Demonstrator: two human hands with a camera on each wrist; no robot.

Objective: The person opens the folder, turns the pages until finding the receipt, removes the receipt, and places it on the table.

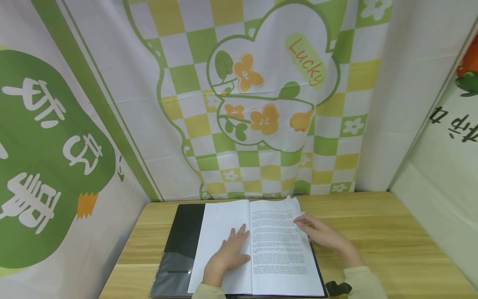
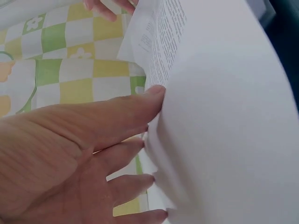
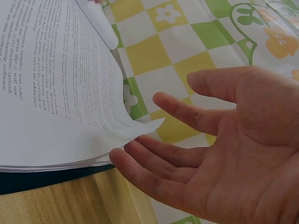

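A stack of paper sheets [image 1: 278, 249] lies spread like a book on a black folder [image 1: 179, 245]. The left-hand page [image 1: 220, 216] is blank, while the right-hand one carries printed text. My left hand [image 1: 229, 254] rests with spread fingers on the blank page near the middle fold; the left wrist view shows its fingertips [image 2: 156, 91] against the paper. At the right edge of the printed page is my right hand [image 3: 201, 154], its fingers spread and its lower fingertips right at the sheet's edge. One corner [image 3: 156, 123] of the top sheet curls up there.
The folder lies on a wooden table [image 1: 358, 224]. A small black object [image 1: 337, 288] is beside the right sleeve. Behind the table hangs a green and yellow checked cloth [image 1: 261, 166], with printed curtains [image 1: 33, 166] at the sides.
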